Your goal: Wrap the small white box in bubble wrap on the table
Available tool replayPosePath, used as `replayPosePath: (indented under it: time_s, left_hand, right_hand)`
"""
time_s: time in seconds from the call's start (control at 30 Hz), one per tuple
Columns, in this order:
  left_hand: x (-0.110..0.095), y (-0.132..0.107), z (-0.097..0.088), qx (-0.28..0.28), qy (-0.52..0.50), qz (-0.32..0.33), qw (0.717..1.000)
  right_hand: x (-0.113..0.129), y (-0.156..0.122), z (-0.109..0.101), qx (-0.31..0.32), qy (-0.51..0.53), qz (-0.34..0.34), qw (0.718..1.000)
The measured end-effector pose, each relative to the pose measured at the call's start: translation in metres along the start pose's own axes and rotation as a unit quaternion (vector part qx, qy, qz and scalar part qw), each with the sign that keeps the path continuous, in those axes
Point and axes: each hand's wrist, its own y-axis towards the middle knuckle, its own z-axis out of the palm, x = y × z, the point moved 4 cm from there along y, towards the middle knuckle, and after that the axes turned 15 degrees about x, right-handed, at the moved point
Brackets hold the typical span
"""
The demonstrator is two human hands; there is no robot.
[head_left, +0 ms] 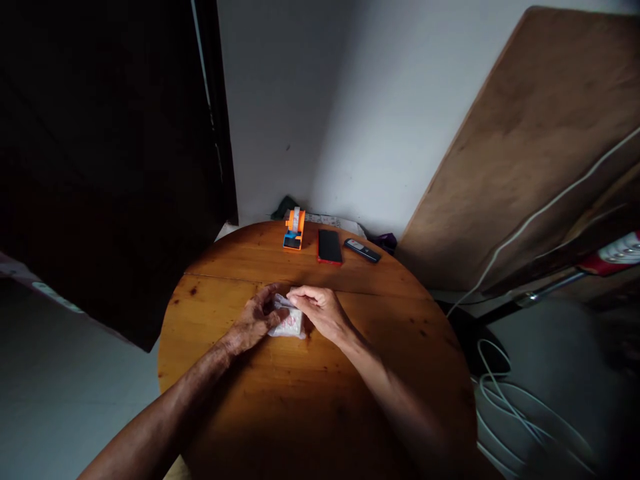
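Observation:
A small white packet [290,325] in clear plastic wrap, with reddish print on it, lies on the round wooden table [280,400]. My left hand [253,320] grips it from the left, thumb across its top face. At the packet's upper edge my right hand [320,308] pinches a loose flap of the wrap between thumb and fingertips. The far side of the packet is hidden behind my fingers.
At the table's back stands an orange tape dispenser [295,230]. Right of it lie a phone with a red edge [330,247] and a dark handheld device [363,251]. A wall rises behind; white cables [510,393] coil on the floor at right.

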Motion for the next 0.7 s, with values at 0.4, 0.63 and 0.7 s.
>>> replayPosePath:
  time_s: [0.4, 0.63, 0.7]
  left_hand:
    - [-0.003, 0.002, -0.003, -0.070, 0.089, -0.003, 0.994]
    - [-0.003, -0.001, -0.009, -0.039, 0.011, -0.003, 0.999]
    - [-0.003, -0.002, -0.010, -0.025, -0.013, 0.000, 1.000]
  right_hand:
    - [-0.003, -0.004, 0.010, -0.030, -0.112, -0.030, 0.993]
    - [-0.003, -0.007, 0.014, -0.040, -0.154, -0.078, 0.984]
    - [-0.003, -0.007, 0.013, -0.040, -0.161, -0.084, 0.983]
